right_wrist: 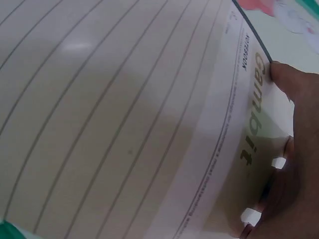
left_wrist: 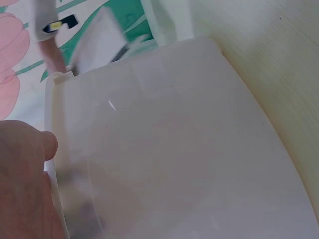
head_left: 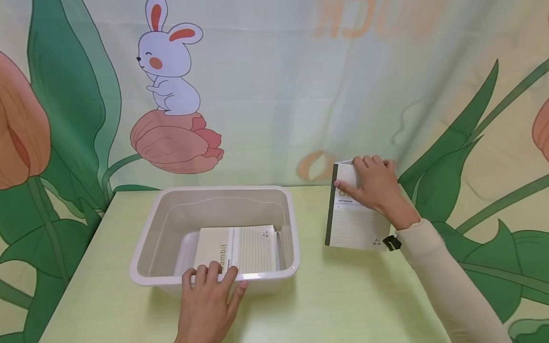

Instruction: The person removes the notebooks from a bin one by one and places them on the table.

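In the head view my right hand (head_left: 377,185) grips a cream notebook (head_left: 358,226) with a dark spine by its upper part, thumb on the front cover, fingers over the top edge. The notebook is held upright on the right side of the table. The right wrist view shows its lined cover (right_wrist: 124,109) and gold lettering close up, with the thumb at the spine edge. My left hand (head_left: 210,295) holds the near rim of a beige plastic basin (head_left: 214,189), fingers hooked over it and thumb outside. Inside the basin lie more notebooks (head_left: 253,243), toward its right side.
The light green table (head_left: 317,305) reaches back to a printed curtain (head_left: 266,95) with tulips and a white rabbit. A black strap clip (head_left: 392,243) sits at my right wrist. In the left wrist view the basin's outer wall (left_wrist: 164,139) fills most of the picture.
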`<state>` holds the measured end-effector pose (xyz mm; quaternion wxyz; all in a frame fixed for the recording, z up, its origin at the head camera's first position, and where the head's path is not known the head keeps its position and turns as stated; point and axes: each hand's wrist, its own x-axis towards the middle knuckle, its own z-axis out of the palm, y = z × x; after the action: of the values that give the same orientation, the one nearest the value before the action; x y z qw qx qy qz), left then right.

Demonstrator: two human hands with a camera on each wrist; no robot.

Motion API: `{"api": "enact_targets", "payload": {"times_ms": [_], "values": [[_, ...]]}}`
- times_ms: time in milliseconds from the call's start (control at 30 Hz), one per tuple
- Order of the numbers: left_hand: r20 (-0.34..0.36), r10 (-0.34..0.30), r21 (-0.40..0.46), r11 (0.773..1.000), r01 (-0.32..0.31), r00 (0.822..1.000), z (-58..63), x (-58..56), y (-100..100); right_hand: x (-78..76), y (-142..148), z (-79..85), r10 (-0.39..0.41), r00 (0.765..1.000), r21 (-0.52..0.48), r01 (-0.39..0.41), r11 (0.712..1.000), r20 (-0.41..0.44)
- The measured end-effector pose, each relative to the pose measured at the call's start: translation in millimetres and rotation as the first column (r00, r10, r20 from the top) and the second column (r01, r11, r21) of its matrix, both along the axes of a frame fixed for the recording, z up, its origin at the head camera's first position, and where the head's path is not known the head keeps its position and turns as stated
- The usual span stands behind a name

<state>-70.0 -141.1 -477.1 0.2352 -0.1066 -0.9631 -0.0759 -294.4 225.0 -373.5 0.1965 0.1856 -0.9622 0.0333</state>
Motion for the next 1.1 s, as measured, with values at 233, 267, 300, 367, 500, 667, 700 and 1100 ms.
{"api": "enact_targets", "payload": {"times_ms": [233, 267, 300, 367, 500, 667, 700, 1100], "values": [[0.040, 0.017, -0.017, 1.000, -0.016, 0.999, 0.9, -1.7, -2, -43.1, -17, -56.7, -0.057, 0.972, 0.027, 0.052, 0.998, 0.228], [0.044, 0.017, -0.020, 1.000, -0.016, 0.999, 0.8, -1.8, -1, -48.3, -20, -61.1, -0.057, 0.969, 0.020, 0.053, 0.998, 0.242], [0.047, 0.017, -0.021, 1.000, -0.016, 0.999, 0.5, -2.0, -1, -53.1, -23, -64.3, -0.056, 0.966, 0.016, 0.053, 0.998, 0.251], [0.044, 0.017, -0.021, 1.000, -0.016, 0.999, 0.3, -2.5, -1, -63.0, -30, -69.4, -0.044, 0.963, 0.009, 0.043, 0.999, 0.266], [0.022, 0.020, -0.015, 1.000, -0.019, 1.000, -0.2, -3.2, -2, -82.0, -41, -79.3, -0.003, 0.956, 0.030, -0.006, 1.000, 0.294], [0.006, 0.024, -0.013, 1.000, -0.024, 1.000, 0.1, -3.3, -3, -102.9, -48, -97.9, 0.021, 0.944, 0.067, -0.045, 0.997, 0.329], [0.006, 0.026, -0.014, 1.000, -0.025, 1.000, 0.4, -3.3, -3, -106.0, -49, -102.4, 0.023, 0.942, 0.067, -0.048, 0.997, 0.334], [-0.025, 0.017, -0.034, 0.999, -0.018, 1.000, -1.6, -3.0, -7, -127.0, -46, -168.4, 0.059, 0.933, 0.051, -0.082, 0.995, 0.354]]}}
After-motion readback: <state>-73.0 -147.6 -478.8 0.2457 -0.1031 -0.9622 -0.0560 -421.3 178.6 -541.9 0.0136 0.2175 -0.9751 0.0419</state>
